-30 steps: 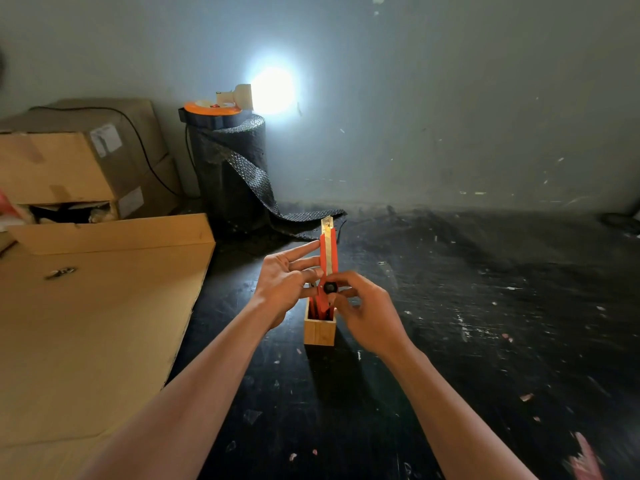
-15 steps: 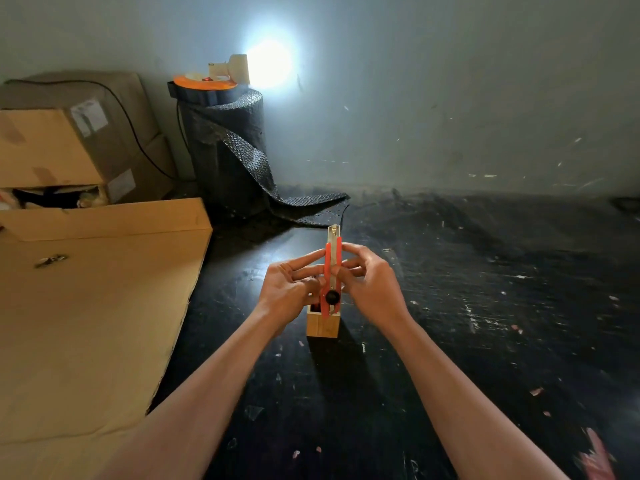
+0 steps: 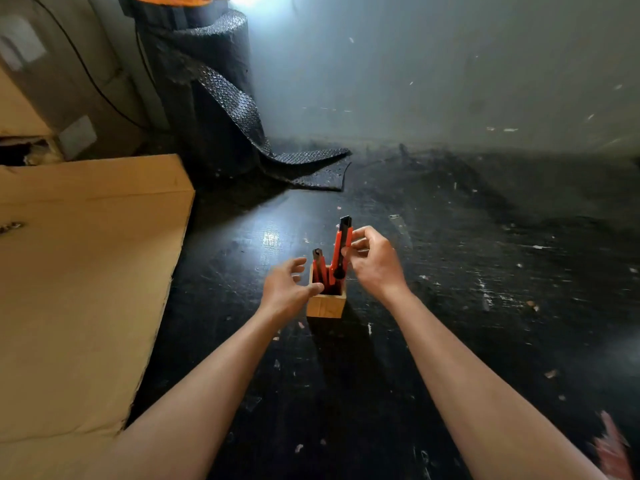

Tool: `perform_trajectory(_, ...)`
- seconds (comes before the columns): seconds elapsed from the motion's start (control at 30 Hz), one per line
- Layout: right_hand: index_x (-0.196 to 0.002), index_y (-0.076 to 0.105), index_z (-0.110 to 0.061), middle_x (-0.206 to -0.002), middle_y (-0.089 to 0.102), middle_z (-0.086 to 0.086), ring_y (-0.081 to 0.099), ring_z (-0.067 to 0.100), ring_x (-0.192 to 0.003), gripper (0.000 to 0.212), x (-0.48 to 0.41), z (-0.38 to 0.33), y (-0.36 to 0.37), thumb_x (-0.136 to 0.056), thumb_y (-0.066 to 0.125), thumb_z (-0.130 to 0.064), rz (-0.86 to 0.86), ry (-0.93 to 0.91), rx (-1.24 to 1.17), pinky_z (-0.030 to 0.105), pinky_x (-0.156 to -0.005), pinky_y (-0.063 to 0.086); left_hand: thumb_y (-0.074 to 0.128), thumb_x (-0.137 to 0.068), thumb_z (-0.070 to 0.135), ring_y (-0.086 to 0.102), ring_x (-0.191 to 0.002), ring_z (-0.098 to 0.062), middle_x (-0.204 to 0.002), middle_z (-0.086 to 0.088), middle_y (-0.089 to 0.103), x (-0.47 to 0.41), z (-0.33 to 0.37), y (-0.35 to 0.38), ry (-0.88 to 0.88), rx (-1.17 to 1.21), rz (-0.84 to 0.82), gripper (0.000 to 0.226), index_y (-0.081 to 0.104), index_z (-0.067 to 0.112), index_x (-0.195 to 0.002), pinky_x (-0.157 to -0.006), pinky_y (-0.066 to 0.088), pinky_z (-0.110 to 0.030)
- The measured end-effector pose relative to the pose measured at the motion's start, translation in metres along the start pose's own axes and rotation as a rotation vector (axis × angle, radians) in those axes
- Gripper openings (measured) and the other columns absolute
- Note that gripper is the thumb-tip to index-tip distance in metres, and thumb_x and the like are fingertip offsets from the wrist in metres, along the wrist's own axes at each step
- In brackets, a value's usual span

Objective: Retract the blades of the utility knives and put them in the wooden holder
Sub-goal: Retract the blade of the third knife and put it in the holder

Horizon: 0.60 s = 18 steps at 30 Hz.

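Fingers point(image 3: 298, 263) of the left hand point(image 3: 285, 289) are spread and curled loosely, gripping nothing; the thumb tip sits at the holder's point(image 3: 325, 305) left rim. That small wooden box stands upright on the black, scuffed desk point(image 3: 485, 306), between the two hands. Inside it a short orange knife point(image 3: 319, 268) stands on end, its dark tip up, with no blade showing. Just right of it a taller knife point(image 3: 341, 252) leans in the box, lower end inside, black tip well above the rim. The right hand point(image 3: 375, 263) has its fingertips pinched on this knife's upper part. Over to the left lies a flat sheet of cardboard point(image 3: 79, 289), with a box point(image 3: 52, 81) behind it. Against the back wall stands a dark roll point(image 3: 204, 98) of bubble-textured sheet, its loose end trailing onto the desk.
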State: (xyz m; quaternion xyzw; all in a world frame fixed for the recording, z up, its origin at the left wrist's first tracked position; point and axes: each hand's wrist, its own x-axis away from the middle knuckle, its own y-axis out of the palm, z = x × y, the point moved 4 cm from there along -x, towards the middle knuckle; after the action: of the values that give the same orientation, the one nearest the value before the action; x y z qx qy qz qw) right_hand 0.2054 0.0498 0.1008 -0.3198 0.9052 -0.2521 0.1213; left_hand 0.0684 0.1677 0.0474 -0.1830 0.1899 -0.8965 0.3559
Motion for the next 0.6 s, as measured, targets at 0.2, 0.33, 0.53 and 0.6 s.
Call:
perform_trajectory(0.2,-0.102,0.064,-0.020,-0.099,0.069,-0.002,0.064,0.014,-0.092,0.011,-0.006,0.041,0.034,-0.094,0.069,-0.015,-0.088,0.115,0.088,0.019,-0.063,0.046,0.087,-0.079,0.025,0.055,-0.136,-0.027,-0.152,-0.008,0.053,-0.017,-0.023,0.025,-0.080,-0.032,-0.047,0.087,0.041,0.014,-0.154,-0.111,0.046,-0.048)
perform_trajectory(0.33,-0.105,0.067,-0.021,-0.105,0.072,-0.002,0.066,0.016,-0.096,0.011,-0.008,0.057,0.046,-0.096,0.066,-0.017,-0.127,0.157,0.174,0.028,-0.071,0.048,0.079,-0.087,0.011,0.064,-0.126,-0.023,-0.138,-0.003,0.066,-0.018,-0.030,0.032,-0.060,-0.005,-0.008,0.062,0.055,0.019,-0.145,-0.098,0.057,-0.051)
perform_trajectory(0.53,-0.110,0.070,-0.017,-0.110,0.074,0.003,0.068,0.017,-0.100,0.016,-0.011,0.058,0.048,-0.096,0.064,-0.015,-0.112,0.168,0.210,0.028,-0.077,0.050,0.079,-0.086,0.009,0.066,-0.122,-0.023,-0.138,-0.002,0.066,-0.020,-0.035,0.030,-0.073,0.026,-0.003,0.059,0.059,0.021,-0.141,-0.085,0.061,-0.058)
perform_trajectory(0.6,-0.113,0.069,-0.016,-0.112,0.073,0.004,0.067,0.016,-0.099,0.017,-0.011,0.056,0.046,-0.096,0.064,-0.017,-0.105,0.174,0.211,0.027,-0.077,0.049,0.079,-0.087,0.010,0.068,-0.119,-0.024,-0.139,-0.002,0.066,-0.021,-0.034,0.030,-0.069,0.034,-0.004,0.059,0.059,0.021,-0.142,-0.085,0.061,-0.058)
